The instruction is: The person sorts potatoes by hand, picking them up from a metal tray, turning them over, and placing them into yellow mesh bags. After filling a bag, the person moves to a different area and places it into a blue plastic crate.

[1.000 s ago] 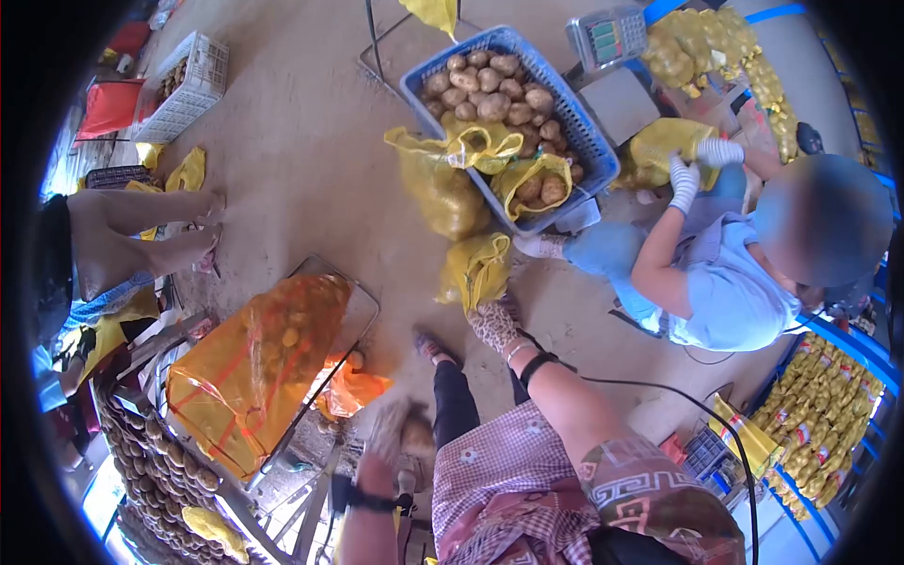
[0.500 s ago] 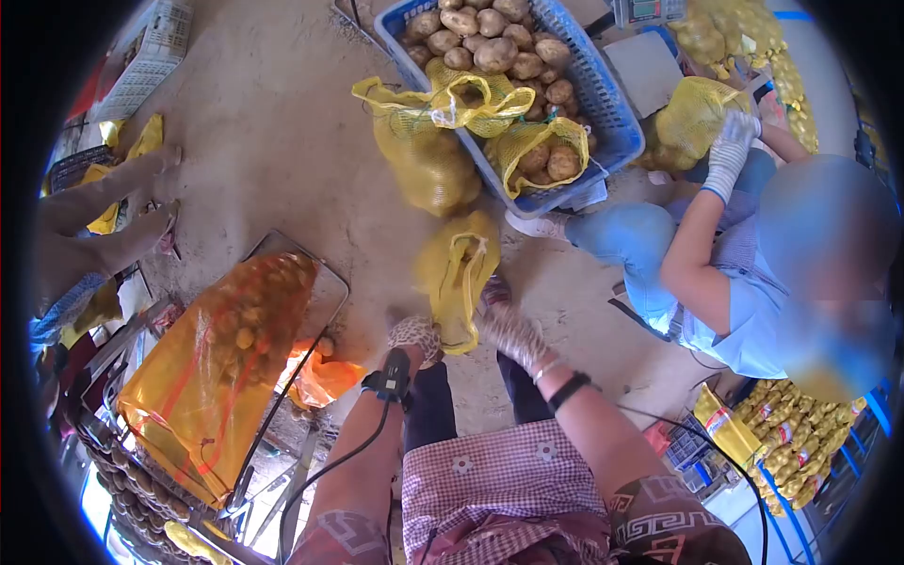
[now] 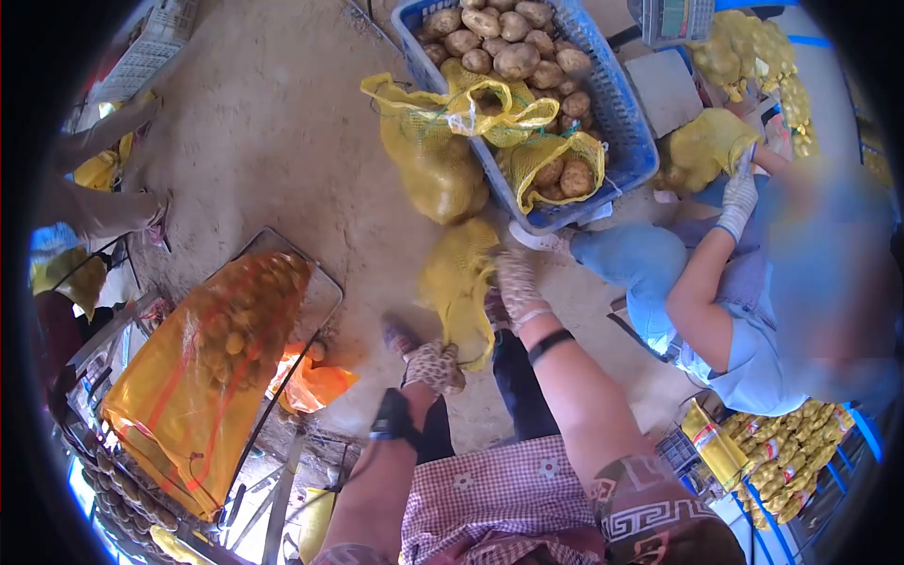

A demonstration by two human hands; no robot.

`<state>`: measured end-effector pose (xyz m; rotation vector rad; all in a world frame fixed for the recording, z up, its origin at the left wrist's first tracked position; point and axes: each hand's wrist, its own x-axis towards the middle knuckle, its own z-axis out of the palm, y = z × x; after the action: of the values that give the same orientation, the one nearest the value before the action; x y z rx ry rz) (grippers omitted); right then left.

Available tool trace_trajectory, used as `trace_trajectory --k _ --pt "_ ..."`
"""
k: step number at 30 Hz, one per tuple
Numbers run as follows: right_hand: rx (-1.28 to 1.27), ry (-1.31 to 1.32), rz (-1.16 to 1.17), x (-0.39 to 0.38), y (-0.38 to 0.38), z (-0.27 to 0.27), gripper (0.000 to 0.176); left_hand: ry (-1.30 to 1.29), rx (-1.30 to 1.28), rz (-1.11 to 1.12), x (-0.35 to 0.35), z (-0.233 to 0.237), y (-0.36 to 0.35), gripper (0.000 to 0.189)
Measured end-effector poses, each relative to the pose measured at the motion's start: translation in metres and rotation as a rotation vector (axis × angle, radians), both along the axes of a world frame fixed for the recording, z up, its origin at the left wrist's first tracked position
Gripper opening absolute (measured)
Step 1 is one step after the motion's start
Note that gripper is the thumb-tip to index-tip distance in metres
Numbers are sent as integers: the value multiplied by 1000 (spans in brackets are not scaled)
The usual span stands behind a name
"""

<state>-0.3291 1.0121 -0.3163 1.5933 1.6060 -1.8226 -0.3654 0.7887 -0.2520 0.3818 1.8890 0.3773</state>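
A yellow mesh bag (image 3: pixel 459 282) hangs slack between my legs, its rim stretched toward me. My left hand (image 3: pixel 435 367), in a spotted glove, is closed at the lower end of that rim. Beside the bag's right edge is my right hand (image 3: pixel 518 284), also gloved and smeared by motion; its fingers are hard to read. Just beyond, a filled yellow mesh bag (image 3: pixel 435 179) leans against a blue crate (image 3: pixel 633 141) of potatoes (image 3: pixel 516 60). Another open mesh bag (image 3: pixel 556 174) with potatoes in it rests at the crate's near end.
On the right a seated co-worker's gloved hand (image 3: pixel 739 200) grips a yellow mesh bag (image 3: pixel 702 151). A large orange sack (image 3: pixel 202 377) of small round produce lies on a metal-framed cart at left. Stacked full bags (image 3: pixel 791 461) stand at lower right. Another person's legs (image 3: pixel 104 212) show at left.
My right hand has moved up along the bag's right edge. My left hand has shifted slightly right and down, drawing the rim with it. The view has shifted a little.
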Motion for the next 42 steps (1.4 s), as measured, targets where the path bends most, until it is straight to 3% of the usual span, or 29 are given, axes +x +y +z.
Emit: trace_trajectory --k 1,2,4,5,6,8,10,12,14,15,17,19,22,23,24,26,27,28,29,30,33,35,37,38,40,42 --pt "-194 167 -575 -1 5 17 16 -28 -26 176 -7 3 3 35" --pt "-186 169 -573 0 7 28 16 -29 -18 178 -14 -1 5 35" --pt "-19 222 -447 -1 8 43 15 -71 109 407 -33 -8 5 34" --pt "-66 229 -525 -1 7 56 15 -79 119 433 -45 3 13 34" --pt "-68 234 -518 2 9 65 15 -72 120 439 -51 2 14 34" --pt "-142 120 -459 10 8 81 30 2 160 234 -56 0 8 34" --pt "-105 174 -510 1 1 100 34 -100 151 278 -56 5 12 32" --pt "83 324 -550 -18 4 103 14 -196 139 331 -62 -4 13 31" --pt "217 290 -456 -29 17 90 19 353 430 -505 -71 -14 13 29" --pt "162 313 -462 -27 31 67 20 348 434 -500 -77 -10 27 29" --pt "128 355 -457 -32 51 52 20 -349 103 769 -93 9 65 33" --pt "-36 78 -393 -46 64 52 27 -309 174 770 -104 9 76 36" --pt "-230 267 -345 -42 74 63 36 -260 245 767 -98 -19 59 41" --pt "50 92 -245 -48 65 65 45 -252 270 758 -100 -9 57 43" --pt "37 89 -241 -45 59 73 45 -247 258 764 -99 3 51 43" --pt "511 208 -2 -40 40 102 50 -711 288 1198 -99 40 42 44" --pt "686 172 108 -47 22 142 49 -695 286 1209 -98 59 42 44" --pt "674 185 114 -45 4 155 49 -760 365 1363 -94 80 44 44" --pt "438 267 101 -42 -12 168 50 -825 449 1515 -90 99 42 44" --pt "206 346 91 -42 -26 185 51 -811 460 1523 -86 116 38 44" --pt "78 312 304 -42 -67 240 52 -633 694 1301 -71 159 28 44" --pt "103 311 313 -35 -77 254 49 511 466 104 -46 166 6 44" --pt "-808 182 -404 -17 -78 250 41 -50 554 644 -49 244 16 46" --pt "-793 206 -395 -8 -74 255 41 -38 580 637 -39 256 9 46" --pt "-1032 112 -571 9 -67 268 39 -81 541 769 -14 264 -18 48" --pt "-612 270 32 29 -59 285 36 -110 571 984 18 278 -35 51"
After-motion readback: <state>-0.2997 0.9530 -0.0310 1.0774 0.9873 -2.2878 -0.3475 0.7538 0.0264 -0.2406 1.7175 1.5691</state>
